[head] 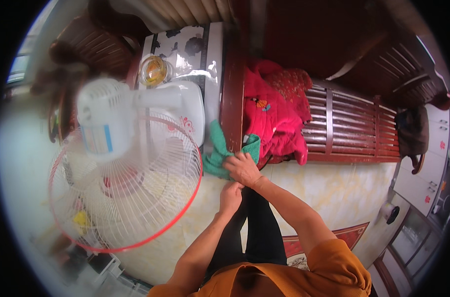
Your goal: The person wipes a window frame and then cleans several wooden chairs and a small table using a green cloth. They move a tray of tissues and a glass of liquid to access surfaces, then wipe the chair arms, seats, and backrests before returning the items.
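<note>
A green towel (218,148) hangs in folds by the corner of a dark red wooden board (232,107). My right hand (244,169) is closed on it, with the fingers curled over the cloth. Just below, my left hand (231,197) is half closed, its fingertips close to my right hand and the towel's lower edge. Whether the left fingers pinch any cloth cannot be told. Close on the left stands a white electric fan (106,111), its wire guard (136,208) rimmed in red. The fan's white base (184,104) bears a red flower print.
A glass jar (153,71) stands on the black-and-white patterned tabletop (184,44). Pink-red padded clothing (275,115) lies at the near end of a slatted wooden bench (353,122). A red patterned mat (349,235) lies on the tiled floor (321,185). White cabinets (414,182) stand at the right.
</note>
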Available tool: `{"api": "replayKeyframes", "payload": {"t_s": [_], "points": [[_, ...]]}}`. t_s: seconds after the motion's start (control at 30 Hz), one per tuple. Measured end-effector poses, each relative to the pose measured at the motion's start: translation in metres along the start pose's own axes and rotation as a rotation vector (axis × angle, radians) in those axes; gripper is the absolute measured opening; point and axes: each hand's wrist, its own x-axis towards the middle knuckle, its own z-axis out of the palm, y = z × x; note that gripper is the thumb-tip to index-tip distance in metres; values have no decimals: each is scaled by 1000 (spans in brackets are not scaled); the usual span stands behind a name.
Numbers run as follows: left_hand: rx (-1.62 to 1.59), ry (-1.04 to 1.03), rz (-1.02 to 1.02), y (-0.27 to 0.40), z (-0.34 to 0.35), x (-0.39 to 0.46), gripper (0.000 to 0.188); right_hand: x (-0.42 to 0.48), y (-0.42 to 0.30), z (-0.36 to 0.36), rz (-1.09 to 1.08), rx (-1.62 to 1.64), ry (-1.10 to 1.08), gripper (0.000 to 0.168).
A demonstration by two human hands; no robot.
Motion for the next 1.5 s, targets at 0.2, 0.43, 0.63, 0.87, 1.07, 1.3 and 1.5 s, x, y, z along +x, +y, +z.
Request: {"api": "replayKeyframes", "payload": {"t_s": [0.2,0.43,0.63,0.87,1.07,1.3,1.5], "points": [[20,-38,-85,-41,-14,-97,17,-70,36,3,-253,-52,-268,7],[-38,-57,-129,-73,-13,-165,18,27,32,-35,320,267,454,35],[-85,-50,-77,-50,-21,-167,19,-19,-63,51,225,-124,231,29],[-35,-45,-152,-75,-35,-184,17,-148,-20,63,552,120,85,29],[-9,-116,-246,-82,-19,-178,15,-239,79,42,960,80,630,36],[47,-140,-79,-10,56,-86,20,-305,219,-17,1179,-194,859,37],[291,-152,339,63,153,59,33,-246,283,-31,991,-71,495,39]]}}
